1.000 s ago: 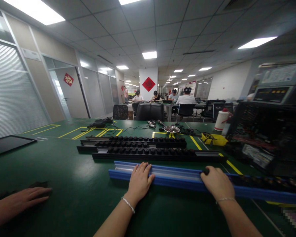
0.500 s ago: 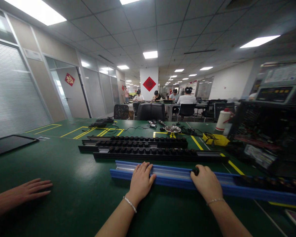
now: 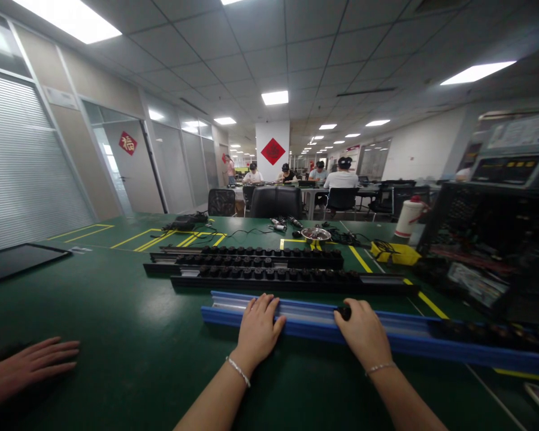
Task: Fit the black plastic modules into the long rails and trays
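Note:
A long blue rail (image 3: 305, 326) with a grey inner channel lies crosswise in front of me. My left hand (image 3: 260, 326) grips its left part, fingers over the top and thumb on the near side. Farther right, my right hand (image 3: 363, 332) is closed round a small black round piece (image 3: 344, 312) sitting in the channel. Several dark round pieces (image 3: 489, 331) fill the rail's right end, where they look blurred. Behind the blue rail, black rails (image 3: 386, 286) carry rows of black knob-like pieces (image 3: 269, 274).
Another person's hand (image 3: 40, 362) rests at the left on the green table (image 3: 130, 359). A dark flat panel (image 3: 22, 262) lies beyond it. At the back are a metal dish (image 3: 315, 234), cables, a yellow tray (image 3: 397, 254) and a white bottle (image 3: 408, 216). An opened computer case (image 3: 471, 239) stands right.
My right hand has slid left along the blue rail with the small black piece. My left hand has stayed on the rail. The other person's hand has shifted slightly.

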A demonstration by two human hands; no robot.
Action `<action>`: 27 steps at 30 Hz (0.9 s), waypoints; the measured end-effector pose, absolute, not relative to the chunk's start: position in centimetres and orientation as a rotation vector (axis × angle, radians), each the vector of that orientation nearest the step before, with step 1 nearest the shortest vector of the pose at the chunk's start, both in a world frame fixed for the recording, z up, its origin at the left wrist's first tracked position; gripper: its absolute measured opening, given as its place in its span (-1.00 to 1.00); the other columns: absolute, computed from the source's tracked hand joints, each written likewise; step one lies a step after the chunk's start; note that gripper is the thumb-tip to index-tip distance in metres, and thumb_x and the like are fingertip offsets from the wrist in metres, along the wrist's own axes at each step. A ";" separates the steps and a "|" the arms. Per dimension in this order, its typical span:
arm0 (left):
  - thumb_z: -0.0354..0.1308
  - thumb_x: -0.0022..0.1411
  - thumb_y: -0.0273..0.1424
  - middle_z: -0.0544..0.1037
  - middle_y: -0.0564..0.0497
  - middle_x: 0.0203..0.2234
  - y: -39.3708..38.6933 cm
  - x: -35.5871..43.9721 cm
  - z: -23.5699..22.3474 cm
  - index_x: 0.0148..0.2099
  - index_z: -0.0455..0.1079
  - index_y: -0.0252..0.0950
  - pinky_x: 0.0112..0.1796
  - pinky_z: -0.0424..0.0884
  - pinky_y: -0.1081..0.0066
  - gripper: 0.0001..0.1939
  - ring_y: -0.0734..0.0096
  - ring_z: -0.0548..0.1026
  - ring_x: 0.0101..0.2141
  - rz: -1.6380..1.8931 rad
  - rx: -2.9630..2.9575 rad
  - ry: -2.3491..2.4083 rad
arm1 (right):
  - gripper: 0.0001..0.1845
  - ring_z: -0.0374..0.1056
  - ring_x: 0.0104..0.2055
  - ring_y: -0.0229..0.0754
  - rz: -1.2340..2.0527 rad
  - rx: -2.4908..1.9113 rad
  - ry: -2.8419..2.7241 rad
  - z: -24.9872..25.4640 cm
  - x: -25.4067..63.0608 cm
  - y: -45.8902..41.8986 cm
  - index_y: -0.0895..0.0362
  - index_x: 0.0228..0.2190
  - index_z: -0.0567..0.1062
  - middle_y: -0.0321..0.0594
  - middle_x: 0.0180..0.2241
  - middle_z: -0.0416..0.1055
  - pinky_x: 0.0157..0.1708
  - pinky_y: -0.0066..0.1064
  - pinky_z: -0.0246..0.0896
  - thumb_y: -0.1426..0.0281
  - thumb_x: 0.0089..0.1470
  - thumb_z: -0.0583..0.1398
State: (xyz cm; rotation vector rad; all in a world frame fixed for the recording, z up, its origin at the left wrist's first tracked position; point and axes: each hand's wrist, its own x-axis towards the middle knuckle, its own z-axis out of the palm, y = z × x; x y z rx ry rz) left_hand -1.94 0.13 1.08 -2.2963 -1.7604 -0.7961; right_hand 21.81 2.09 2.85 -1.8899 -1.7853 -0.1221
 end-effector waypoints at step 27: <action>-0.07 0.23 -0.33 0.40 -0.14 0.02 0.9 0.2 1.7 0.07 0.24 -0.34 0.12 0.15 0.16 -0.62 0.24 0.28 0.08 -0.773 -2.364 -1.755 | -0.68 0.30 -0.12 -0.10 0.087 -1.547 -1.794 1.8 18.2 1.7 0.17 -0.21 0.40 -0.09 -0.20 0.37 -0.08 -0.29 0.18 0.27 -0.01 0.10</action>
